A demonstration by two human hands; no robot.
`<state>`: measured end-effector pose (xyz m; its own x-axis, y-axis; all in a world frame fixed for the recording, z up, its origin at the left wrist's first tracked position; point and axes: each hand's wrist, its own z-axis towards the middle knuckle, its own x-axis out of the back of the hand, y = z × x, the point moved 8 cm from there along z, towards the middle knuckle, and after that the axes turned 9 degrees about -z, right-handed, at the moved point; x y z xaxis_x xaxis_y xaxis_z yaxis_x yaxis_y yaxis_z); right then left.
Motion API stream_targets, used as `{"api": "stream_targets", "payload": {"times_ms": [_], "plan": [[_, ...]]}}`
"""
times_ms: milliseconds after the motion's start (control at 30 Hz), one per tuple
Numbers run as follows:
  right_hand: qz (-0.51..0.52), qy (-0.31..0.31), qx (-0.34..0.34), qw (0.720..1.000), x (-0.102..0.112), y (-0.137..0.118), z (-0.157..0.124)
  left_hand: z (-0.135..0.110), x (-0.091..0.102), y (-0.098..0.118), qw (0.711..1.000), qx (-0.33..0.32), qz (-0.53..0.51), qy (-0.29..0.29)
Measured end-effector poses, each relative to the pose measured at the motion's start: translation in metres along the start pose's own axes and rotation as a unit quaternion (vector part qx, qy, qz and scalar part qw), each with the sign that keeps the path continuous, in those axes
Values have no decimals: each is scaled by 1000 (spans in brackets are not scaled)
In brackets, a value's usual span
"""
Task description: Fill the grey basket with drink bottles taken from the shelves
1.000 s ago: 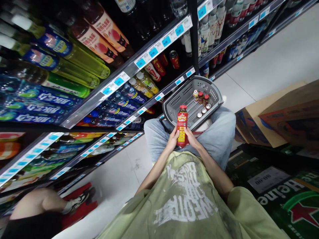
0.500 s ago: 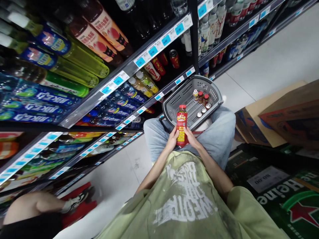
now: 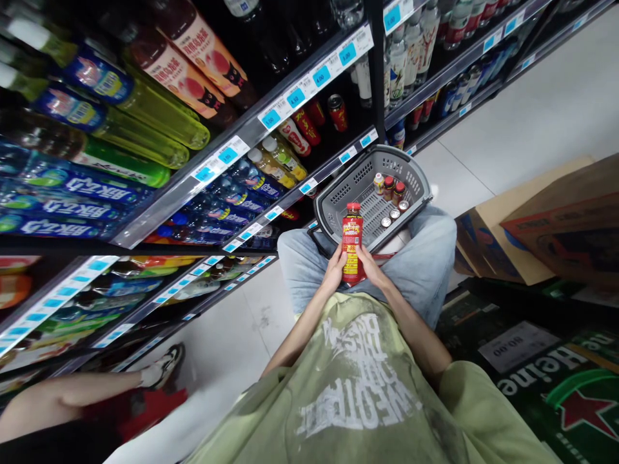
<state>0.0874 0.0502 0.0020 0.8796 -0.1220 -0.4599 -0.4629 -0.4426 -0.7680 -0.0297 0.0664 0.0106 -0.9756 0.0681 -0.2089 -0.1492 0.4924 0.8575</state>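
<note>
I hold a red bottle (image 3: 352,238) with a red cap and a yellow-and-red label upright in front of me, above my thighs. My left hand (image 3: 334,270) grips its lower left side and my right hand (image 3: 370,267) grips its lower right side. Just beyond the bottle a grey plastic basket (image 3: 338,196) rests on my knees. Inside it stand three small bottles (image 3: 388,187) and a few cans seen from the top.
Shelves (image 3: 251,129) full of drink bottles with blue price tags run along my left and ahead. Cardboard boxes (image 3: 541,219) and green beer cases (image 3: 570,386) stand at my right. Another person's leg and shoe (image 3: 159,370) lie at the lower left on the pale floor.
The bottle and my hands have stayed nearly still. The other person's leg at the lower left has stretched out and sunk lower, with the shoe sliding a little right.
</note>
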Motion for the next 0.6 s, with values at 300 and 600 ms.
{"api": "stream_targets", "payload": {"times_ms": [300,600], "plan": [[-16,30,3,999,14,19,6,7,5,-18,998,5,-61,33],[-79,28,-14,996,18,28,9,11,10,-39,988,27,-149,36]]}}
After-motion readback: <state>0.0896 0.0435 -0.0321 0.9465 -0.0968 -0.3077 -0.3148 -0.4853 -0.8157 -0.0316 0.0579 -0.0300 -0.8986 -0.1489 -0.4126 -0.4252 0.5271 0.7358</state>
